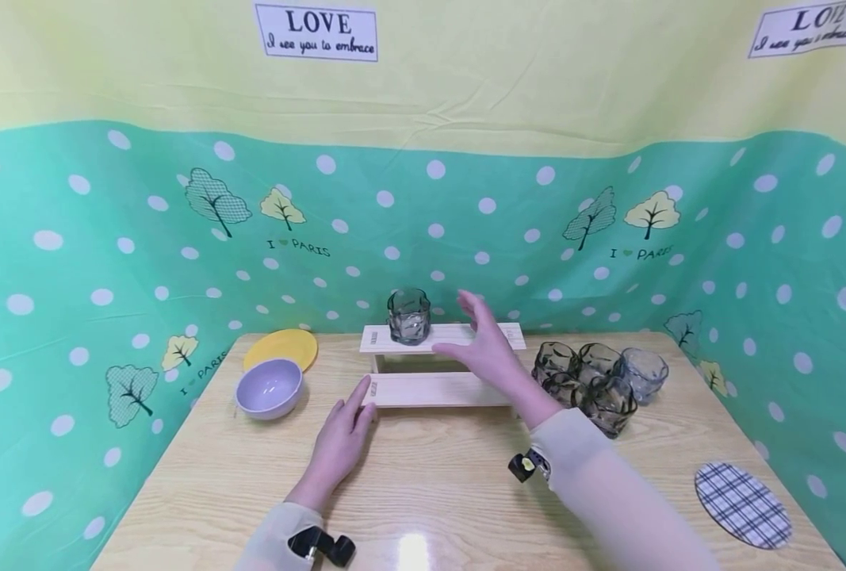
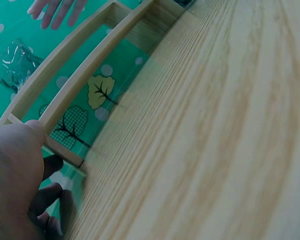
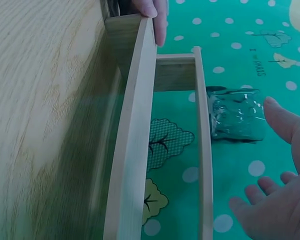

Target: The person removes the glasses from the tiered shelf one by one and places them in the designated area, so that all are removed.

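Note:
A white-topped two-tier wooden rack (image 1: 437,390) stands on the table. On its upper tier, left of the middle, sits a clear wavy glass (image 1: 409,317). My left hand (image 1: 340,444) holds the lower tier at its left end, thumb on the front edge and a finger along the top; in the left wrist view its other fingers (image 2: 47,197) bend beside the end piece. Over the upper tier, right of the glass, hovers my right hand (image 1: 485,349), empty, thumb and fingers spread apart. In the right wrist view a gap shows between the thumb and the glass (image 3: 237,115).
Several smoky wavy glasses (image 1: 611,404) stand grouped right of the rack, with a bluish clear glass (image 1: 644,373) beside them. At the left, a purple bowl (image 1: 269,388) overlaps a yellow plate (image 1: 297,346). A checked round mat (image 1: 742,506) lies at the front right. A patterned cloth (image 1: 437,214) hangs behind.

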`<move>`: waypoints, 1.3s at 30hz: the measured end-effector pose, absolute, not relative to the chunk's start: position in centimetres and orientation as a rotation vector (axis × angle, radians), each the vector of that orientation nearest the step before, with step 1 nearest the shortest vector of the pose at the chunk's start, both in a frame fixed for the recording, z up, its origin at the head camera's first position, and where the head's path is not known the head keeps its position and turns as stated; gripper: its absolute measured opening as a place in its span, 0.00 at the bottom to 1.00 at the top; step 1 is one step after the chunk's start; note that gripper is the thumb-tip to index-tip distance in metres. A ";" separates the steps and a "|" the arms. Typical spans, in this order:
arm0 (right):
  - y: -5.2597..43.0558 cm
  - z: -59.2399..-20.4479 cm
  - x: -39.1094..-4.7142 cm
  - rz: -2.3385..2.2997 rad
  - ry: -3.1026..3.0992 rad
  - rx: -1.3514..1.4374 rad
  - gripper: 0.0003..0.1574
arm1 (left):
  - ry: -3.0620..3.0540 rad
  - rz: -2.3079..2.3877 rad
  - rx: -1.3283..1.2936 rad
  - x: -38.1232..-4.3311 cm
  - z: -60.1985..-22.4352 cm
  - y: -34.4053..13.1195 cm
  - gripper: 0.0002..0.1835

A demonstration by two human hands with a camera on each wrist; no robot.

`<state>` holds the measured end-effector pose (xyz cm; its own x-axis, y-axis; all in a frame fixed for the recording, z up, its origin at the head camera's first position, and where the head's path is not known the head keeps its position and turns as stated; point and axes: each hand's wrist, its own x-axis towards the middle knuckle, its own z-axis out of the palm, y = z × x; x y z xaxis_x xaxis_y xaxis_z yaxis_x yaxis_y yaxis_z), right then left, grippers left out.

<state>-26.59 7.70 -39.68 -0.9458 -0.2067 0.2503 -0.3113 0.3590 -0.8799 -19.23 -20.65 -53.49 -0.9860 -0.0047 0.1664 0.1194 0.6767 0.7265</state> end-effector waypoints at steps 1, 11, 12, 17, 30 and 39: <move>7.5 -39.7 -26.7 1.661 -2.514 0.476 0.72 | -2.735 -1.199 -0.097 -19.2 -53.5 -20.6 0.31; 5.5 -40.4 -28.2 1.698 -2.516 0.473 0.72 | -2.736 -1.205 -0.097 -19.2 -53.7 -20.7 0.31; 5.3 -40.4 -28.3 1.696 -2.519 0.471 0.71 | -2.733 -1.208 -0.099 -19.2 -53.7 -20.6 0.31; 4.5 -40.7 -28.9 1.701 -2.513 0.478 0.71 | -2.726 -1.209 -0.107 -19.1 -53.7 -20.6 0.31; 3.4 -41.2 -29.8 1.755 -2.486 0.508 0.71 | -2.734 -1.203 -0.087 -19.0 -53.5 -20.5 0.31; 2.9 -41.6 -30.7 1.754 -2.505 0.507 0.72 | -2.736 -1.189 -0.087 -19.2 -53.5 -20.6 0.31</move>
<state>-30.71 2.88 -41.60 -0.9455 -0.2406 0.2193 -0.2883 0.3063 -0.9072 -19.23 -20.58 -53.47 -0.9860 -0.0093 0.1667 0.1155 0.6829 0.7213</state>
